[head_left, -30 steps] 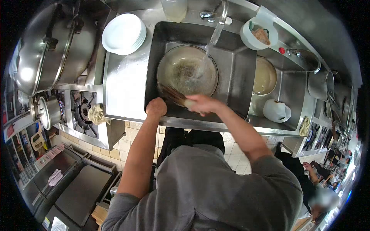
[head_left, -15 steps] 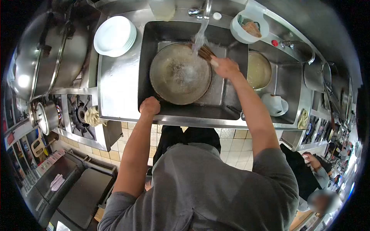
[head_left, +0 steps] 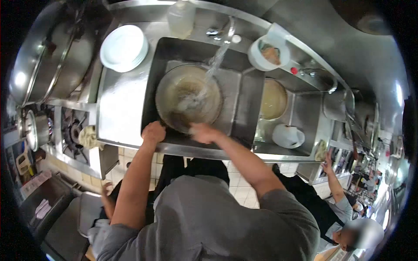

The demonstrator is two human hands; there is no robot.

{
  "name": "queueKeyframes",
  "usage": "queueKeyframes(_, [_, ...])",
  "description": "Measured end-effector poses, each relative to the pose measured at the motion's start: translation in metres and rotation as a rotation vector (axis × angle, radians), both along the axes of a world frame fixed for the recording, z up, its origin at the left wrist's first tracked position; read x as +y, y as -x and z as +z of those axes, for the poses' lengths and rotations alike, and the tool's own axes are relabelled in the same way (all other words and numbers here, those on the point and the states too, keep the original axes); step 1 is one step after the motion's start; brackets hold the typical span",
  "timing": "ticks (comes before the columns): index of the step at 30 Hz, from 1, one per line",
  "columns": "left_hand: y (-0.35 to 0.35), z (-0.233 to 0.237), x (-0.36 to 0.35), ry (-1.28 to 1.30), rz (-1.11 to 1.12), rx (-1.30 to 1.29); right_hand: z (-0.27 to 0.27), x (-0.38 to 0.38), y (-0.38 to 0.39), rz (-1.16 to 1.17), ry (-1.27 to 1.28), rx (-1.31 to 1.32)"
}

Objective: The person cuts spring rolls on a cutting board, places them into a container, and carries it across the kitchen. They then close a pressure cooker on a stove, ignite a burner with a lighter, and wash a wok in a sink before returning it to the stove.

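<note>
A large round wok [head_left: 210,109] rests in the sink basin [head_left: 244,93], with water from the faucet [head_left: 229,29] falling into it and swirling. My left hand [head_left: 153,132] is closed in a fist at the wok's near left edge; its fingers wrap round the edge there, partly hidden. My right hand [head_left: 203,132] is closed on a bundled-stick brush [head_left: 179,121]. The brush is smeared by motion and presses against the near inside wall of the wok.
A plate stack [head_left: 124,48] stands on the left drainboard. Behind are a plastic jug [head_left: 181,19] and a white container [head_left: 263,63]. The right basin holds a pot [head_left: 273,102] and a white jug [head_left: 287,136]. One person [head_left: 339,213] stands right, another person's hand [head_left: 106,198] left.
My right hand has swept the brush from the wok's far right rim to its near side. My left hand stays at the wok's edge. The view has shifted, and people have come closer on both sides.
</note>
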State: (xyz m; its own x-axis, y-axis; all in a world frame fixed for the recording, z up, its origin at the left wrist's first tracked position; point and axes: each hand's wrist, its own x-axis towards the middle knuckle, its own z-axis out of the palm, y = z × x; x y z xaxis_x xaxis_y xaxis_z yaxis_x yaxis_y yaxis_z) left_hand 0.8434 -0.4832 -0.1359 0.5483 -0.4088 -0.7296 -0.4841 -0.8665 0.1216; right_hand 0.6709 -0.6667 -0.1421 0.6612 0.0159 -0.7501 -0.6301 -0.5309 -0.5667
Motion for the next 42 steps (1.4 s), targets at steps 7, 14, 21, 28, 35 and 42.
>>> queueKeyframes(7, [0.002, 0.015, -0.01, -0.112, 0.008, -0.006, -0.108, 0.009, -0.097, -0.968, 0.031, -0.013])
queueKeyframes(14, [-0.006, 0.003, -0.008, -0.158, -0.05, 0.114, -0.065, 0.02, -0.101, -0.982, -0.219, -0.091])
queueKeyframes(21, [-0.001, -0.014, 0.0, -0.03, -0.015, 0.012, -0.141, 0.011, -0.098, -1.133, 0.094, -0.195])
queueKeyframes(28, [-0.005, -0.014, -0.002, -0.039, 0.008, -0.01, 0.009, -0.059, 0.005, -0.058, -0.144, 0.119])
queueKeyframes(35, [-0.006, -0.017, -0.002, -0.036, 0.055, 0.049, 0.006, -0.12, 0.006, -0.315, 0.533, 0.033])
queueKeyframes(42, [-0.002, -0.006, -0.01, -0.004, 0.01, 0.055, -0.028, 0.009, -0.083, -0.255, 0.025, -0.023])
